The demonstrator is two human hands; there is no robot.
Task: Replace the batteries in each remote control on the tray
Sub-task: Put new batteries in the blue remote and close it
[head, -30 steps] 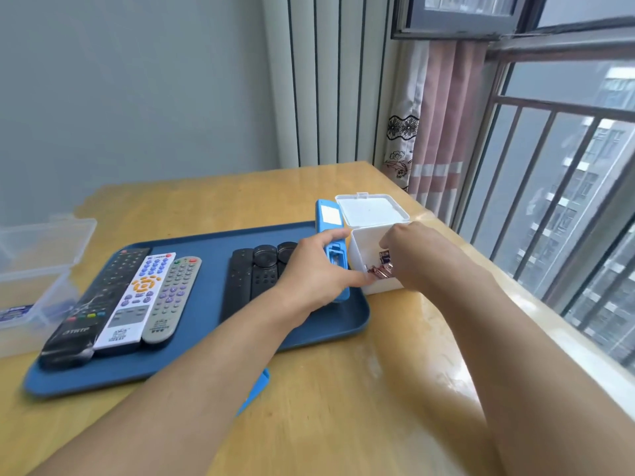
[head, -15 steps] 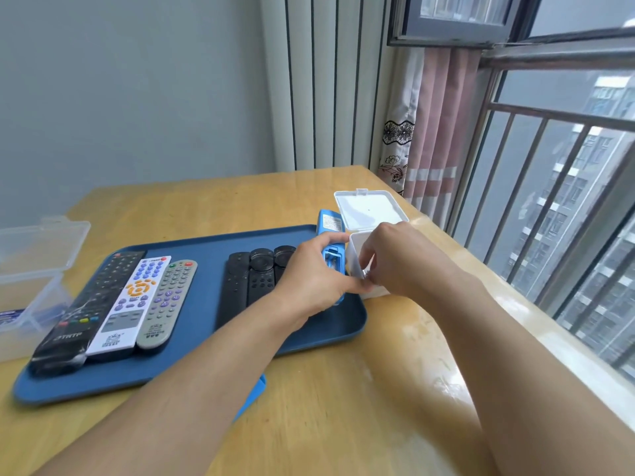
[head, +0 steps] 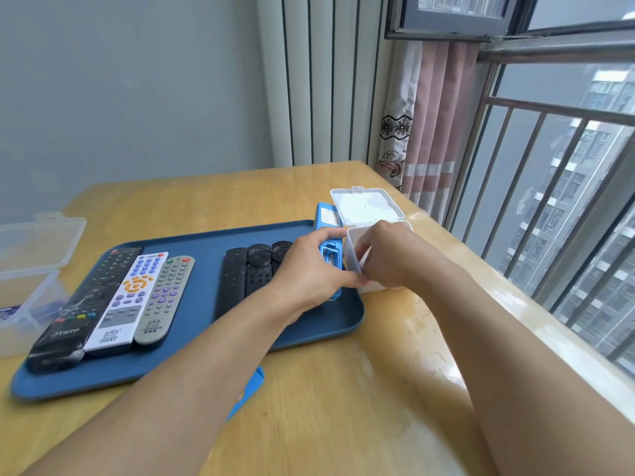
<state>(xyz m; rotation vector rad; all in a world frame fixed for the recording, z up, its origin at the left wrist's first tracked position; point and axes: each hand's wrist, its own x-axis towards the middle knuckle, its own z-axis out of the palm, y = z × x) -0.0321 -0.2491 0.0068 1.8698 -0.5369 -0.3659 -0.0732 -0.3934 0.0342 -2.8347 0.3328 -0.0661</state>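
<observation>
While the left hand [head: 309, 273] gripped the blue remote [head: 329, 242], lengthwise beside the white box [head: 352, 255], the right hand [head: 388, 255] curled inside the box, contents hidden.

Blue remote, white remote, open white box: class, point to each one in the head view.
blue remote [head: 328, 216], head view: the labelled far end of its back.
white remote [head: 118, 309], head view: the middle of its button face.
white box [head: 351, 250], head view: its left wall.

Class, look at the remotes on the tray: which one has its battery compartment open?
The blue remote, gripped by the left hand at the tray's right edge. Its back faces up, cover off; the others lie buttons-up.
</observation>
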